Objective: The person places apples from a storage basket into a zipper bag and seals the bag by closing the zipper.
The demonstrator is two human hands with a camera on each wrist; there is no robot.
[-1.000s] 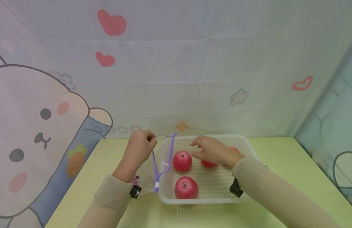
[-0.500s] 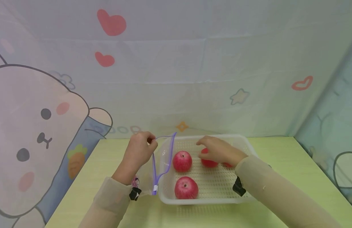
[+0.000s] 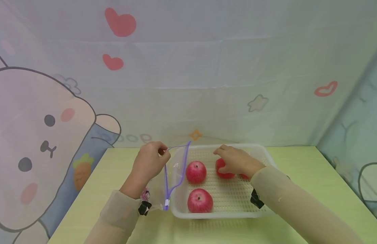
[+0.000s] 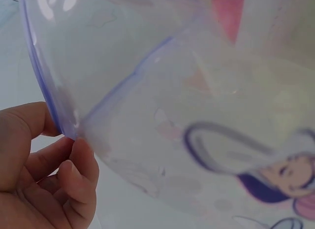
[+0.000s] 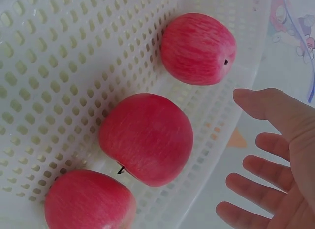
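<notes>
Pale green table [image 3: 298, 159] stands before a cartoon backdrop. At left, the left hand [image 3: 150, 162] pinches the rim of a clear zip bag [image 3: 173, 169], holding it open just beside the white basket [image 3: 268, 159]. Right hand [image 3: 235, 161], fingers spread and relaxed, rests over the far apple [image 3: 220, 169]; two more apples [image 3: 195, 172] lie nearer the bag.

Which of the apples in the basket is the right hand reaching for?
The right hand rests over the far apple in the white basket; the two apples nearer the bag lie untouched.
</notes>
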